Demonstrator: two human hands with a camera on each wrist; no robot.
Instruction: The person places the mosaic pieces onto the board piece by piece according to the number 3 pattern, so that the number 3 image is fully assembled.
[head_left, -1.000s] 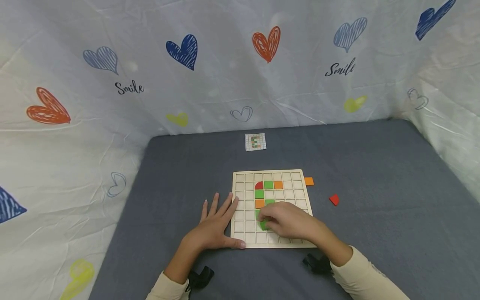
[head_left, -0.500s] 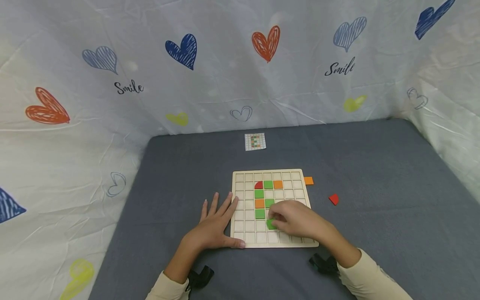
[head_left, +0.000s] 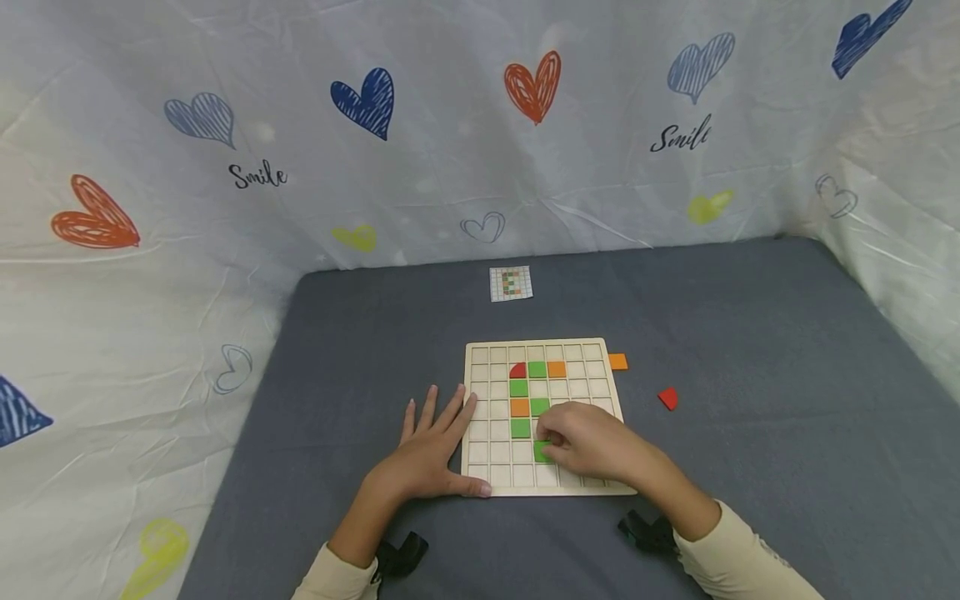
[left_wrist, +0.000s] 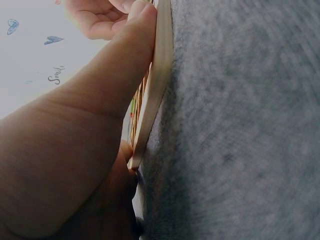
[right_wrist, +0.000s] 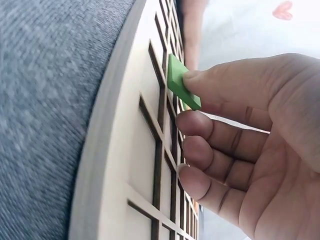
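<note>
A wooden grid board [head_left: 487,475] lies on the grey cloth, with green, orange and red tiles set in some of its cells. My right hand [head_left: 592,437] pinches a green square tile [right_wrist: 181,84] between thumb and index finger; the tile is tilted at a cell in the lower part of the grid. In the right wrist view the other fingers curl beside it. My left hand [head_left: 423,462] lies spread along the board's left side, thumb on the front left corner and fingertips at the left edge. Its thumb [left_wrist: 142,22] presses on the rim in the left wrist view.
An orange tile [head_left: 617,362] lies against the board's right edge. A red quarter-round tile [head_left: 668,399] rests farther right on the cloth. Behind the board lies a small pattern card [head_left: 511,284]. A white curtain [head_left: 420,167] printed with hearts hangs behind the table.
My right hand has shifted one cell to the right with the green tile, uncovering the green tile in the row above. Over the last half second it has barely moved. My left hand stays put.
</note>
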